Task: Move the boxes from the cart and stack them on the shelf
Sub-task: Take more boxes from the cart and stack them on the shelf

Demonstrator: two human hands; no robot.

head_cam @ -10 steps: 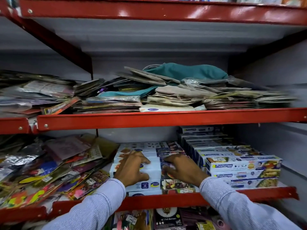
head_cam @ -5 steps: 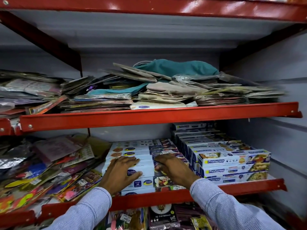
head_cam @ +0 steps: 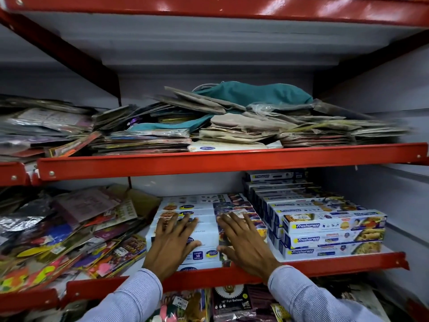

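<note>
A stack of long white foil boxes (head_cam: 204,206) lies in the middle of the lower red shelf (head_cam: 325,264). My left hand (head_cam: 173,242) rests flat on the left half of the top boxes, fingers spread. On the right half of the same stack, my right hand (head_cam: 243,242) lies flat with fingers apart. Neither hand grips a box. To the right stands a taller stack of white and blue Freshwrapp boxes (head_cam: 332,231). The cart is out of view.
Loose colourful packets (head_cam: 69,233) are heaped on the lower shelf's left side. The shelf above (head_cam: 232,159) holds piles of flat packets and a teal cloth bag (head_cam: 250,94). A grey wall (head_cam: 399,205) closes the right side. Balloon packets (head_cam: 228,300) hang below.
Both hands have opened from a curled hold on the front boxes to flat, spread palms on top of the stack. The camera has shifted slightly.
</note>
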